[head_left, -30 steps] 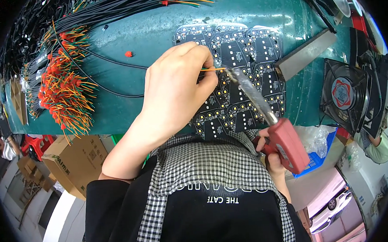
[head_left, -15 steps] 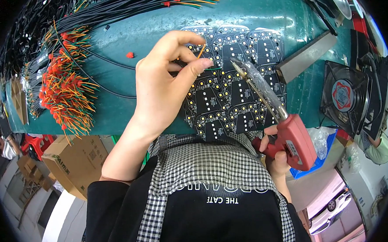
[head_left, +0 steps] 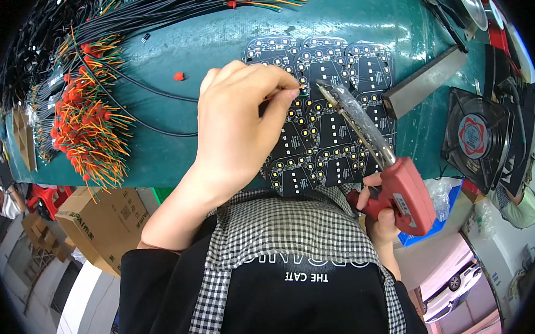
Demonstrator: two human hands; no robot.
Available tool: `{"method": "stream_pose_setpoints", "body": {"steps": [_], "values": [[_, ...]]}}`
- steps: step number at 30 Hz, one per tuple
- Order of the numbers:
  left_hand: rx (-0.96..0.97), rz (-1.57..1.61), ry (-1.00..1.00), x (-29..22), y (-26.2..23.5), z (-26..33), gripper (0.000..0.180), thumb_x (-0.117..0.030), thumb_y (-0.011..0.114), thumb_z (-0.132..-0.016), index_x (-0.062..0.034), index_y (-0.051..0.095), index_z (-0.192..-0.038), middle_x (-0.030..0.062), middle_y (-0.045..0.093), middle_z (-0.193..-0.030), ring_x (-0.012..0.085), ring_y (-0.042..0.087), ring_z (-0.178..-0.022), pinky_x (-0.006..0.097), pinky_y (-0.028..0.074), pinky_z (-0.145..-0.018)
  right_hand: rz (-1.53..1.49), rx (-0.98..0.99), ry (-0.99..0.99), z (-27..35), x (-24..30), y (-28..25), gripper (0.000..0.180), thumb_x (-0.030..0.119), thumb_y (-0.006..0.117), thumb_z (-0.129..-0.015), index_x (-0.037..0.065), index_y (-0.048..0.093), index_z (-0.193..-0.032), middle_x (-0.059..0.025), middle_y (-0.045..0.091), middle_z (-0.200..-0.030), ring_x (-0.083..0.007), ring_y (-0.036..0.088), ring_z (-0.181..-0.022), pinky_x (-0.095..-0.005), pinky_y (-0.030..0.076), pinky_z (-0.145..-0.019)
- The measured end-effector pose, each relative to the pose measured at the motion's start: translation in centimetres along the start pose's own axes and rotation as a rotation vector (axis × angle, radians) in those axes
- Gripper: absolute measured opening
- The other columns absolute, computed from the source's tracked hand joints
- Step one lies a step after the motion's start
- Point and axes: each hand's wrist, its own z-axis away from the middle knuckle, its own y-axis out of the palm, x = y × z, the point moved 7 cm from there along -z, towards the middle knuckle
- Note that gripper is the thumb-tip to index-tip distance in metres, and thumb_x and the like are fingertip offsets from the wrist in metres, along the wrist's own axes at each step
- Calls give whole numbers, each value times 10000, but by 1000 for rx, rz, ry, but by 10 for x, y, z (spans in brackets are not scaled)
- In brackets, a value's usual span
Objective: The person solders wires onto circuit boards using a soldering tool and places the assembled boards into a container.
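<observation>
The right hand (head_left: 378,206) is clamped on the red soldering gun (head_left: 396,190), whose tip is just above the black board (head_left: 329,127) on the green surface (head_left: 212,43). The left hand (head_left: 238,120) pinches a thin wire (head_left: 287,90) beside that tip. I think the hot tip could burn the fingers (head_left: 275,82), because they are so near.

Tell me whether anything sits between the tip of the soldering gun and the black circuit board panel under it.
Nothing visible blocks it. The soldering gun, held in the right hand, has its tip right at the circuit board panel. The left hand pinches a thin wire just to the tip's left, beside it rather than across its path.
</observation>
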Motion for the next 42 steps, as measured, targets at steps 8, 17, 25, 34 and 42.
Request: {"method": "stream_pose_setpoints", "body": {"steps": [8,17,25,34,42], "values": [[11,-230,24,-10,5,-4,78,-69,674,-697,-98,603,-715,-22,524,-597,164,482,-632,316,342,-628,-119,95,96,2,-10,-1,823,488,759,-695,-20,432,-1255,-114,606,-998,-146,573,-721,-254,458,-625],[23,-237,13,-10,5,-6,80,-69,668,-686,-92,595,-707,-16,500,-579,166,472,-618,316,344,-628,-59,83,14,0,-18,-16,847,442,781,-687,-87,422,-1243,-93,618,-770,-153,590,-622,-262,492,-577],[85,-286,-29,-13,5,-11,87,-98,627,-685,-77,546,-660,40,573,-646,234,538,-691,354,379,-684,169,56,-32,-1,1,-17,738,497,733,-709,-86,524,-1110,-127,645,-847,-173,616,-692,-284,499,-680],[-144,-406,272,-22,-19,-51,150,-67,651,-736,-32,604,-874,84,570,-864,282,549,-848,364,432,-775,0,-92,-35,-3,4,-35,805,617,661,-715,-30,477,-1156,-126,569,-1032,-152,556,-656,-270,449,-580],[-58,-493,354,-23,-4,-84,127,-61,640,-720,-62,654,-847,76,562,-792,245,543,-826,358,443,-735,-39,-151,-21,-5,2,-46,809,617,665,-712,-29,478,-1161,-128,577,-1040,-154,556,-651,-265,438,-553]]}}
